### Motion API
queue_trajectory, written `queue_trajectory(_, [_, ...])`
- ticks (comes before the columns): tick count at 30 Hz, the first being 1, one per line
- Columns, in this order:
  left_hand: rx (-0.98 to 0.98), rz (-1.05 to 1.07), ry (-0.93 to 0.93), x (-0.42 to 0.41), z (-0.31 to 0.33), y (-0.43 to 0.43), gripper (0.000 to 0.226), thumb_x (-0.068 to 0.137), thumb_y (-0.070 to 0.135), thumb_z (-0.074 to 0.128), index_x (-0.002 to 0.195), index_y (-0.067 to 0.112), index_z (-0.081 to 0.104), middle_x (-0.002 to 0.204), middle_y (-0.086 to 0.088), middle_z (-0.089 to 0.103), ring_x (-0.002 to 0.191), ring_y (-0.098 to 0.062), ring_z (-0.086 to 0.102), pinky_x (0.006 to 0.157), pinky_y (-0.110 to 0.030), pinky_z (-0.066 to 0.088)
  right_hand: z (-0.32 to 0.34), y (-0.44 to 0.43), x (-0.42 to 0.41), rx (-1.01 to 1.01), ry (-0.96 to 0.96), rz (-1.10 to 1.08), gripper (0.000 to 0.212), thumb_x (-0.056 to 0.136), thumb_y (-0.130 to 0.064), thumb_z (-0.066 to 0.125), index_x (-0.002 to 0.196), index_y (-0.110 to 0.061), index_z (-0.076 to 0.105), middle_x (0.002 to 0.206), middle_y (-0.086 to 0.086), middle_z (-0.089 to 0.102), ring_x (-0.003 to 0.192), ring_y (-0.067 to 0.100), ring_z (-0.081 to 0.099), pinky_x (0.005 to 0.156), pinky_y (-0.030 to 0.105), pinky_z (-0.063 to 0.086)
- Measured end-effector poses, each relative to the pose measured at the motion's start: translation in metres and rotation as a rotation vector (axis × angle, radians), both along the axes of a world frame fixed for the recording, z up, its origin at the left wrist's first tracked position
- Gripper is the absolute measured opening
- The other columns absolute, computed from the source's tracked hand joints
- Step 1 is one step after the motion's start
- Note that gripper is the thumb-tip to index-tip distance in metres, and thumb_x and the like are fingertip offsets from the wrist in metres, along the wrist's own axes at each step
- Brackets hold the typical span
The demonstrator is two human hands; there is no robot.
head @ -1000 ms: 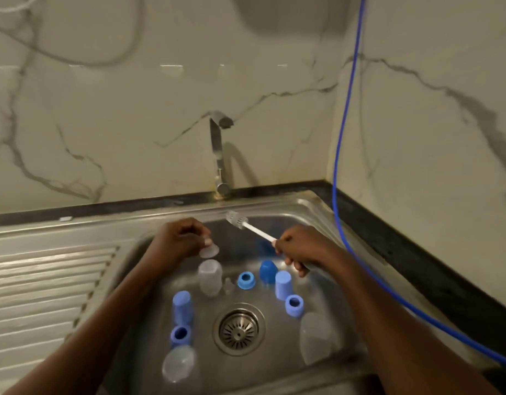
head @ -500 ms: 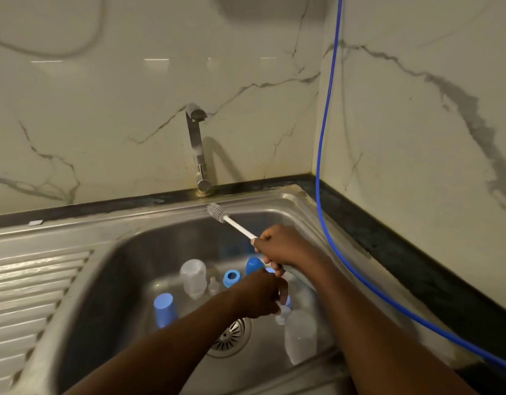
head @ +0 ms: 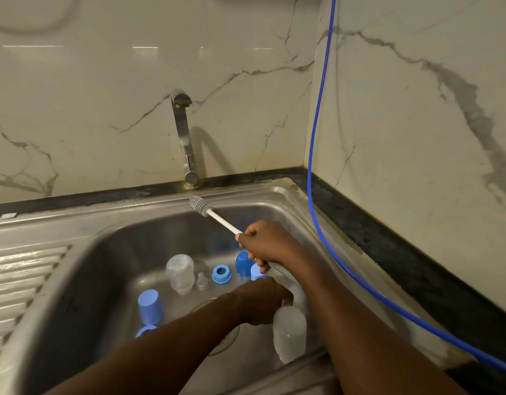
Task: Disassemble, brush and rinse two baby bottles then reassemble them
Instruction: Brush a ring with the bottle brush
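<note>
Sink [head: 103, 220] holding dismantled bottle parts. The right hand [head: 264, 246] is closed round the white handle of the brush [head: 201, 204], whose bristle head is raised below the tap [head: 183, 132]. The left hand [head: 263, 300] meets the top of a clear bottle [head: 290, 334] at the near right; its fingers are hidden, so whether it holds anything cannot be told. The left forearm covers most of the drain [head: 229, 343] and part of a blue ring [head: 145, 330]. Behind stand a second clear bottle [head: 180, 273], a teat [head: 201, 280], a blue collar [head: 221, 275] and a dark blue cap [head: 243, 262]. A blue hose [head: 314, 166] hangs at the right.
</note>
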State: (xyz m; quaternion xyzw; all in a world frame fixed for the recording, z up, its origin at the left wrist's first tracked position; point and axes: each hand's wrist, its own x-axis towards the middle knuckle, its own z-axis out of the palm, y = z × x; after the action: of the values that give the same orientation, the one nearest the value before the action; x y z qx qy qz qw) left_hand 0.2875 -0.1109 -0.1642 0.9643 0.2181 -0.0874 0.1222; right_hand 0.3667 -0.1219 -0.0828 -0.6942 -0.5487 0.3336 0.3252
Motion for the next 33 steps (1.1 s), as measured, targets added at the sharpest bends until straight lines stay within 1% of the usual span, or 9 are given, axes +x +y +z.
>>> queue_trajectory(2, [-0.046,0.006,0.026,-0.003,0.003,0.006,0.031,0.091,0.011,0.064,0.121,0.007,0.058,0.116,-0.012,0.063,0.109,-0.028,0.058,0.083,-0.031,0.042,0.0,0.001,0.001,0.002,-0.005,-0.003,0.035,0.098,-0.03,0.052,0.102,0.003,0.062,0.07,0.011,0.061,0.044,0.016,0.049,0.046,0.028,0.051])
queue_trajectory(4, [-0.054,0.031,0.028,-0.008,0.008,0.016,0.047,0.089,0.016,0.069,0.132,0.012,0.05,0.121,-0.008,0.062,0.113,-0.026,0.058,0.088,-0.031,0.044,-0.001,0.002,0.001,0.011,-0.013,-0.017,0.034,0.097,-0.032,0.052,0.1,0.001,0.063,0.069,0.011,0.062,0.045,0.017,0.051,0.05,0.032,0.053])
queue_trajectory(9, [0.131,0.069,0.075,-0.016,0.006,0.036,0.061,0.091,0.024,0.066,0.146,0.02,0.04,0.135,-0.01,0.051,0.119,-0.027,0.054,0.094,-0.038,0.046,-0.003,0.004,0.002,0.027,-0.019,-0.039,0.032,0.096,-0.035,0.054,0.096,-0.004,0.064,0.07,0.011,0.065,0.047,0.02,0.055,0.058,0.04,0.058])
queue_trajectory(12, [0.154,0.063,0.087,-0.01,-0.007,0.04,0.06,0.09,0.028,0.067,0.145,0.024,0.041,0.14,-0.006,0.048,0.122,-0.027,0.053,0.094,-0.041,0.049,-0.002,0.004,0.001,0.026,-0.042,-0.023,0.032,0.096,-0.036,0.053,0.096,-0.006,0.063,0.071,0.01,0.065,0.049,0.02,0.056,0.061,0.042,0.059])
queue_trajectory(20, [0.201,0.031,0.075,0.005,-0.016,0.033,0.038,0.093,0.023,0.061,0.129,0.015,0.054,0.127,-0.01,0.058,0.111,-0.027,0.059,0.088,-0.037,0.05,-0.002,0.003,0.0,0.025,-0.068,-0.019,0.032,0.097,-0.036,0.053,0.096,-0.007,0.064,0.072,0.01,0.064,0.05,0.017,0.055,0.057,0.036,0.058])
queue_trajectory(24, [0.2,0.036,0.014,-0.004,-0.002,0.03,0.039,0.089,0.031,0.063,0.125,0.016,0.053,0.125,-0.008,0.056,0.111,-0.027,0.057,0.089,-0.038,0.05,0.0,0.001,0.001,0.05,-0.069,-0.035,0.033,0.096,-0.036,0.053,0.094,-0.006,0.064,0.072,0.013,0.066,0.048,0.02,0.056,0.056,0.038,0.058])
queue_trajectory(26, [0.199,0.092,-0.041,-0.017,0.011,0.028,0.046,0.087,0.039,0.065,0.128,0.022,0.053,0.127,-0.003,0.056,0.114,-0.025,0.055,0.092,-0.038,0.049,0.001,0.001,-0.001,0.073,-0.061,-0.042,0.03,0.096,-0.036,0.053,0.092,-0.008,0.064,0.067,0.01,0.064,0.043,0.018,0.054,0.05,0.034,0.055])
queue_trajectory(29, [0.063,0.236,-0.193,-0.05,0.033,0.029,0.045,0.079,0.042,0.074,0.118,0.025,0.06,0.121,0.003,0.059,0.11,-0.019,0.058,0.092,-0.033,0.048,0.002,-0.001,-0.002,0.134,-0.062,-0.026,0.021,0.096,-0.034,0.054,0.093,-0.015,0.06,0.061,0.007,0.06,0.042,0.019,0.052,0.044,0.029,0.051])
queue_trajectory(33, [-0.185,0.589,-0.371,-0.124,0.061,0.036,0.035,0.078,0.026,0.08,0.108,0.015,0.066,0.094,0.001,0.069,0.091,-0.016,0.068,0.077,-0.026,0.054,0.004,-0.003,-0.009,0.254,-0.115,0.025,0.016,0.096,-0.035,0.054,0.092,-0.021,0.059,0.063,0.005,0.059,0.045,0.018,0.052,0.044,0.028,0.047])
